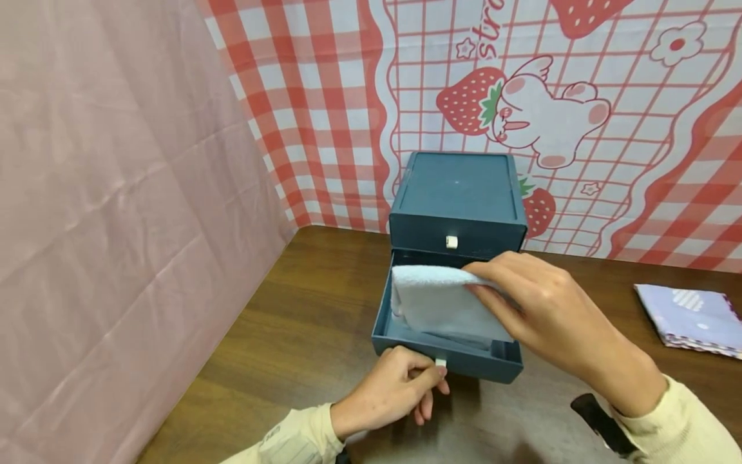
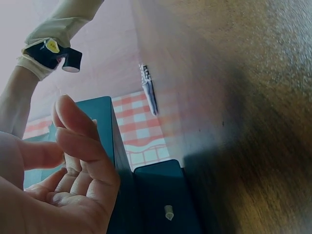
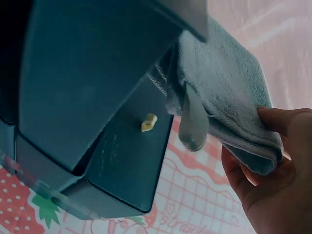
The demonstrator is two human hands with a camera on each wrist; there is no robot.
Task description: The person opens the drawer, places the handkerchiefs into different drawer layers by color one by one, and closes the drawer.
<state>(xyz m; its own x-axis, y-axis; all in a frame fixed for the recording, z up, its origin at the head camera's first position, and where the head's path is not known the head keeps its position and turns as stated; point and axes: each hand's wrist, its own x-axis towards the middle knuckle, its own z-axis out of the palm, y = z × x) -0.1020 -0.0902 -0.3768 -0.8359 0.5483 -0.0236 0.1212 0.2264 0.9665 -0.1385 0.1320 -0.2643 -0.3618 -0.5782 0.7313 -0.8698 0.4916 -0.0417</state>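
Note:
My right hand pinches a folded pale blue towel by its right end, with thumb and fingers on either side. The towel hangs over the pulled-out drawer of a dark teal drawer cabinet, its lower edge inside the walls in the head view. In the right wrist view the towel shows several layers and a loose flap. At the drawer's front, my left hand holds the small white knob at thumb and fingertips. Its fingers mostly hide that knob in the left wrist view.
Above the pulled-out drawer is a closed one with a white knob; another drawer front sits below. A folded lavender cloth lies on the wooden table at right. A pink curtain borders the left, a strawberry-print cloth the back.

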